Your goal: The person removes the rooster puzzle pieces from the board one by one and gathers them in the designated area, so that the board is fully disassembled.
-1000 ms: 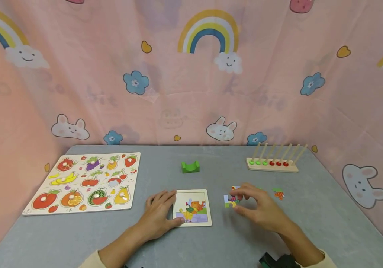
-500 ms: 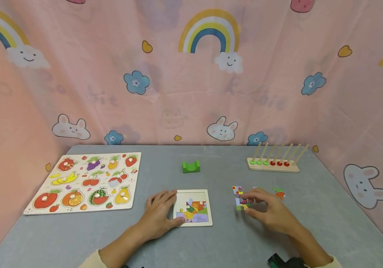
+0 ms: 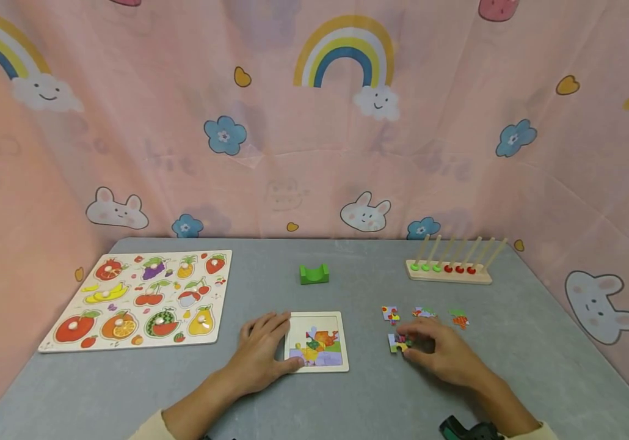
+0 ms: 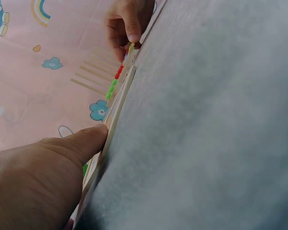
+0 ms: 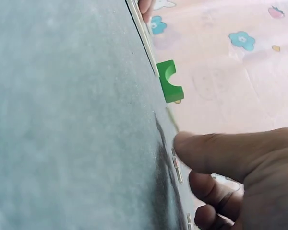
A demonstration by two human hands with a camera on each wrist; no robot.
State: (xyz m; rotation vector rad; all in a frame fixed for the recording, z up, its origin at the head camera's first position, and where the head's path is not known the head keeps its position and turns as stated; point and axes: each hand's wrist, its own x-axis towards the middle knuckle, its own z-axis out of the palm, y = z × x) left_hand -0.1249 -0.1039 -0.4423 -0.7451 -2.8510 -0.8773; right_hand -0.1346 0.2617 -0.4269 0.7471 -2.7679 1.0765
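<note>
My left hand (image 3: 265, 348) rests along the left side of a small wooden puzzle tray (image 3: 314, 315). Its thumb (image 4: 93, 139) lies straight on the tray's near left corner. Joined pieces (image 3: 320, 351) with an orange and yellow picture fill the tray's lower right; pale base shows at the top and left. To the right of the tray, my right hand (image 3: 446, 354) pinches a jigsaw piece (image 3: 393, 344) at its right side, low over the table. Just beyond this hand lie three loose jigsaw pieces: one at left (image 3: 389, 313), one in the middle (image 3: 423, 312), one at right (image 3: 460, 319).
A large fruit peg puzzle (image 3: 182, 318) lies at the left. A green curved block (image 3: 314, 274) stands behind the tray. At the back right is a wooden peg rack (image 3: 449, 272) with green and red beads. A pink printed curtain (image 3: 292, 171) hangs behind the table.
My right hand has moved right and slightly nearer with the jigsaw piece, away from the tray, uncovering the loose pieces behind it. The left hand has stayed on the tray.
</note>
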